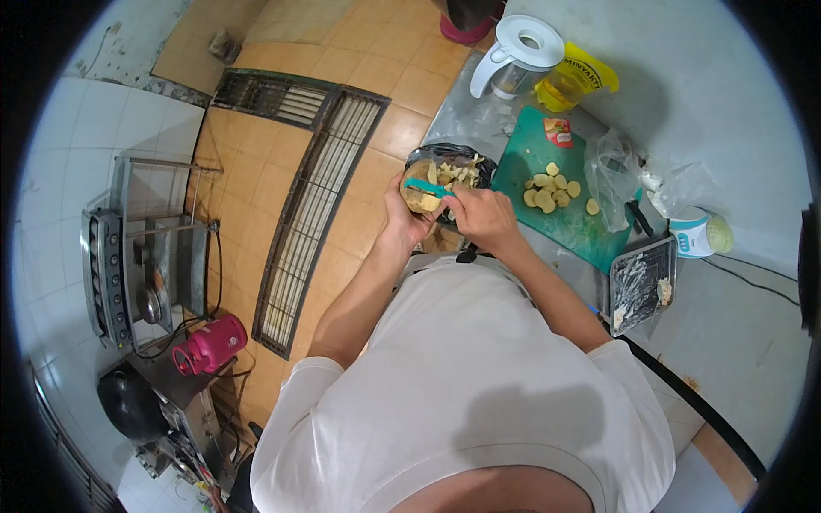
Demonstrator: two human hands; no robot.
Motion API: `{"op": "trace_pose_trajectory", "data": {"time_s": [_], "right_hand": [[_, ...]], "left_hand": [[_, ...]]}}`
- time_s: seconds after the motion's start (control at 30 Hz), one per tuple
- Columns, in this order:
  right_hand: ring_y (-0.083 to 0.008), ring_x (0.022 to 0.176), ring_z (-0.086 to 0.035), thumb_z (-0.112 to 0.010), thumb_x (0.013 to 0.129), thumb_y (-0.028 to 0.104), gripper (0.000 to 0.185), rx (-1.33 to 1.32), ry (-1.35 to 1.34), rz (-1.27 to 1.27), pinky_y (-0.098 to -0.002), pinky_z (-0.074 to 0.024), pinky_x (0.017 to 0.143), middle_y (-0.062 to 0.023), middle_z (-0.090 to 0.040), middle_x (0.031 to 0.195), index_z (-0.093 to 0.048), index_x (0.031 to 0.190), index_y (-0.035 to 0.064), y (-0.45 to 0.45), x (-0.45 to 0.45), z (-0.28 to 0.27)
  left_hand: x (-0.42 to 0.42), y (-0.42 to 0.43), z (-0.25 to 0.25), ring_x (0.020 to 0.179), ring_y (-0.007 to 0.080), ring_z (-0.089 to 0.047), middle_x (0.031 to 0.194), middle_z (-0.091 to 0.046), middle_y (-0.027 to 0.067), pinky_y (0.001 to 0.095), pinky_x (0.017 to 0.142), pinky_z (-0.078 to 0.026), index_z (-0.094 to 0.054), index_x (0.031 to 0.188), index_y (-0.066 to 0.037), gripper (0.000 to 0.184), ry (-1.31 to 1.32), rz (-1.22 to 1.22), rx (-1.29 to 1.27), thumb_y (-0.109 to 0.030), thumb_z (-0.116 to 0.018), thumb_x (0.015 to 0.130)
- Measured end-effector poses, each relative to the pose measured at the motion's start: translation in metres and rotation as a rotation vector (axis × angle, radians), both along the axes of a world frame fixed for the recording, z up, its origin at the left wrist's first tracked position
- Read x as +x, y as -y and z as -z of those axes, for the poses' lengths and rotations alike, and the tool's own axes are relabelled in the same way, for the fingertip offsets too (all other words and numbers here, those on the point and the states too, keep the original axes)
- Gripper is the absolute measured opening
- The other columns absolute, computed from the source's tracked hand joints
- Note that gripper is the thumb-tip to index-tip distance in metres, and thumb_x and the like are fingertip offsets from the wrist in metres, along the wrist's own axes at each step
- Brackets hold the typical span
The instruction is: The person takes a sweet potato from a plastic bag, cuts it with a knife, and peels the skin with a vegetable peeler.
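And here's the potato (422, 203), part-peeled, sitting right in the L hand (402, 215), fingers & thumb wrapped round it. R hand (485, 217) grips a teal peeler (427, 187), which lies across the spud; exact blade contact too small to tell. Just beyond: a bin lined w/ black plastic (487, 173), peelings (460, 173) heaped inside. Over on the R, pale round slices (545, 199) clustered on the green board (564, 227), plus a red packet (558, 132) nr its far end. Metal tray (634, 291) holds whitish residue & a beige lump (664, 291). White-lidded jug (529, 47), contents unclear, stands by a yellow pouch (571, 79). Both forearms angle fwd & inward, hands close tog. at waist, R fist closed knuckles-up.
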State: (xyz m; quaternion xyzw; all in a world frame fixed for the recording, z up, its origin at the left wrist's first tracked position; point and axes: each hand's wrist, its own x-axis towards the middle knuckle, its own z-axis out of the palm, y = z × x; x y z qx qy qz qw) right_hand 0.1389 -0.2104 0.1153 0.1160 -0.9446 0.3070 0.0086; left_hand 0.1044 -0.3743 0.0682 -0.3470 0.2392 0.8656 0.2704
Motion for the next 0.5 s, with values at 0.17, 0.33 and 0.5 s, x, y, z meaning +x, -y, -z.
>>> {"op": "trace_pose_trajectory", "data": {"time_s": [0.17,0.33,0.5], "right_hand": [[-0.0401,0.055,-0.062,-0.054,0.095,0.036,0.032,0.003,-0.012,0.035,-0.0509,-0.0484,0.049,-0.0172,-0.063,0.061,-0.058,0.080,0.0074,0.004,-0.002,0.008],[-0.0411,0.056,-0.063,-0.052,0.096,0.038,0.035,0.043,0.042,0.080,-0.0515,-0.0493,0.050,-0.0185,-0.063,0.062,-0.058,0.079,0.0069,0.012,-0.004,0.002],[-0.0436,0.065,-0.065,-0.050,0.097,0.039,0.036,0.123,0.171,0.146,-0.0534,-0.0516,0.059,-0.0218,-0.065,0.067,-0.063,0.088,0.0069,0.016,-0.016,0.005]], "left_hand": [[-0.001,0.000,-0.002,0.096,0.0284,-0.064,0.110,-0.062,0.0141,0.0426,0.078,-0.060,-0.055,0.120,-0.005,0.054,-0.004,-0.015,-0.010,-0.049,-0.036,0.096],[0.000,0.003,0.003,0.094,0.0271,-0.064,0.109,-0.062,0.0118,0.0425,0.076,-0.060,-0.056,0.117,-0.007,0.050,-0.001,-0.039,-0.062,-0.047,-0.035,0.096],[0.004,0.009,0.001,0.089,0.0268,-0.065,0.104,-0.064,0.0115,0.0407,0.068,-0.059,-0.058,0.116,-0.008,0.051,-0.022,0.067,-0.055,-0.049,-0.034,0.096]]}}
